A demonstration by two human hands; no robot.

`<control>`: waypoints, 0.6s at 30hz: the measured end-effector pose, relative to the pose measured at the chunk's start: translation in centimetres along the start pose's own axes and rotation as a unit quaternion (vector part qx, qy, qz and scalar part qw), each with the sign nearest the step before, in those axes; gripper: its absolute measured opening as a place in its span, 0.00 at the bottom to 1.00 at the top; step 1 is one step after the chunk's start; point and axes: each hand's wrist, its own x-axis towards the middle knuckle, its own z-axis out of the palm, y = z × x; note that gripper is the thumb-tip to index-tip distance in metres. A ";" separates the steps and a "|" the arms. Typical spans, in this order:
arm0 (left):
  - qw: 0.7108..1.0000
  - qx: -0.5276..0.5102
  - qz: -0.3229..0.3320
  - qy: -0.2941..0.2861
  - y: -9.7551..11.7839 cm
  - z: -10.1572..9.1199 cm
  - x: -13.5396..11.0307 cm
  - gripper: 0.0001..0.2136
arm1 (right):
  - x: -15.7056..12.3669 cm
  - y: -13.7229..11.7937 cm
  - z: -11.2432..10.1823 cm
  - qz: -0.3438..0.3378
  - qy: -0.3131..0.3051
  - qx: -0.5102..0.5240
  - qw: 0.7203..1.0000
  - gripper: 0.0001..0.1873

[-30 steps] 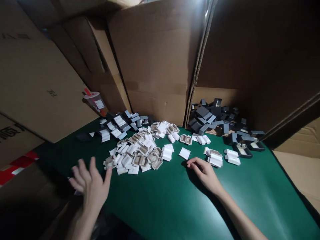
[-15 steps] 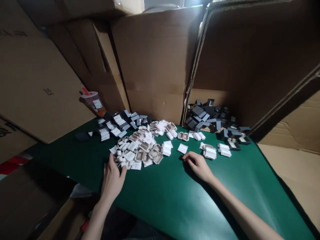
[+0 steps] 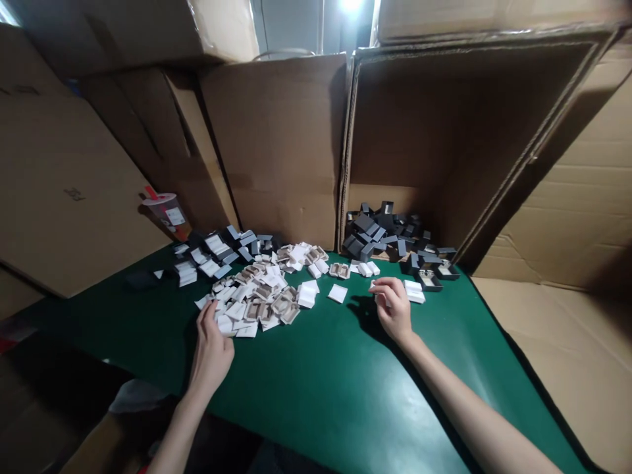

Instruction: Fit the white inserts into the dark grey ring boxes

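Note:
My left hand (image 3: 211,349) rests at the left edge of a loose pile of small white and grey-brown folded card inserts (image 3: 261,293). Its fingers are loosely stretched against the nearest pieces, and nothing shows in its grip. My right hand (image 3: 395,311) hovers above the table with fingers loosely bent and apart. It partly covers a white folded insert behind it, and I see no piece held. Left of this hand lies a flat white square card (image 3: 338,293). Another folded white insert (image 3: 414,291) lies just to its right.
Small dark boxes form one heap (image 3: 385,230) before an open carton (image 3: 444,131) and another heap (image 3: 222,250) at back left. A lidded drink cup (image 3: 170,214) stands by the left cardboard. Tall cartons (image 3: 276,151) wall the back of the green table (image 3: 316,388).
The view has shifted to the right. My right hand has moved from the white square card to the folded insert on its right and lifted. My left hand stays beside the pile.

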 end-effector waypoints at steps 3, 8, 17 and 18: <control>0.997 -0.038 -0.069 0.017 -0.6 0.0 0.7 0.36 | 2.0 1.0 0.6 -0.056 -0.032 -0.056 0.996 0.13; 0.981 -0.091 -0.152 0.080 -1.8 0.3 2.0 0.37 | 6.4 2.8 3.5 -0.033 -0.036 -0.283 0.958 0.22; 0.943 -0.202 -0.177 0.197 -3.9 0.9 1.7 0.29 | 7.9 5.5 4.3 -0.008 -0.012 -0.279 0.960 0.15; 0.941 -0.209 -0.177 0.198 -4.1 1.0 1.8 0.28 | 7.7 5.3 3.9 -0.014 -0.011 -0.276 0.961 0.15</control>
